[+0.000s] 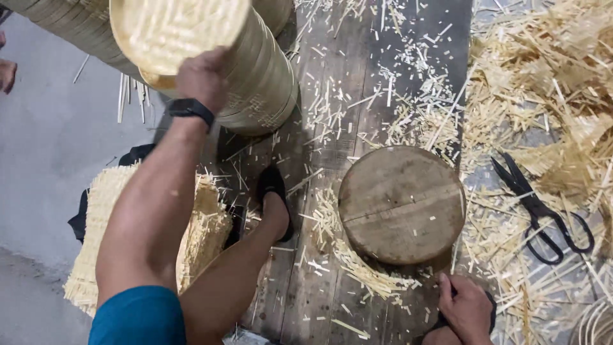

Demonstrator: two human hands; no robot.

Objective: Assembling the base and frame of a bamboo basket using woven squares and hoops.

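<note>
Dark wooden plank floor (332,147) runs down the middle of the frame, littered with pale bamboo offcuts; grey concrete at left, a deep heap of bamboo shavings (543,70) at upper right.

Left arm stretched up and away toward upper left, elbow nearly straight, black wristband at the wrist. Left hand (203,78) is pressed against the front end of a stack of round woven bamboo trays (255,70), which lies tilted on its side; fingers curl over the edge of the top tray. Whether it's a full clamp or just a push, can't tell.

Right hand (465,308) is low at bottom right, fingers curled down on the floor just below a round wooden chopping block (402,203), not touching it. Can't tell if it holds anything.

A foot in a black slipper (276,204) rests on the planks at centre. Bundle of cut bamboo strips (198,236) at lower left, under the arm. Black scissors (543,211) lie closed on the shavings at right, well apart from both hands.
</note>
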